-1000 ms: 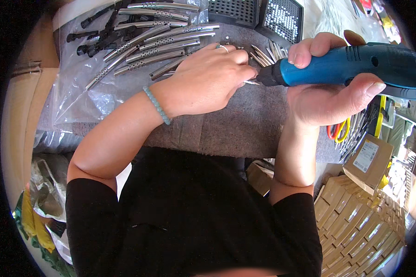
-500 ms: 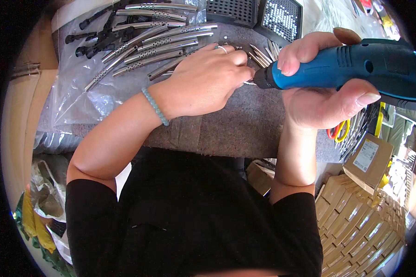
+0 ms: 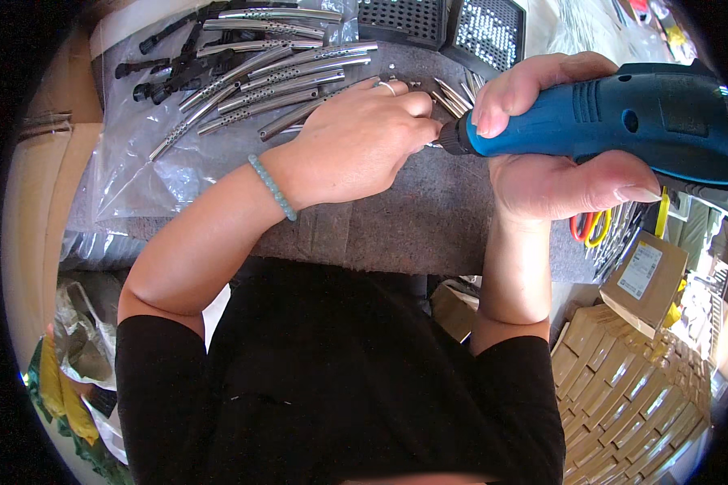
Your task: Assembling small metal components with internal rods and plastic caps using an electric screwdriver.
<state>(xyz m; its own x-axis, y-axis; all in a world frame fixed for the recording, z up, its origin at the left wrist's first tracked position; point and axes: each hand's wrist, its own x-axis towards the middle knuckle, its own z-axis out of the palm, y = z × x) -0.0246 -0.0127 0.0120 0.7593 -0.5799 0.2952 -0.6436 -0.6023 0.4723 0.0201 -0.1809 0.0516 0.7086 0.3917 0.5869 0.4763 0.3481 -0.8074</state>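
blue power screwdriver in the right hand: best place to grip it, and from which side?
Grip the blue screwdriver round its ribbed mid-body, behind the black nose, as the right hand does now: fingers over the top, thumb beneath. It lies roughly level with its tip toward the left hand, so come from the rear right, probably keeping clear of the tip.

Grey mat (image 3: 429, 218): bare strip along near edge, passable. Far side blocked by rows of metal bars (image 3: 275, 77) on plastic sheet (image 3: 137, 170); black trays (image 3: 453, 20) behind. Right: scissors (image 3: 590, 226) and cardboard boxes (image 3: 623, 388) crowd the edge.
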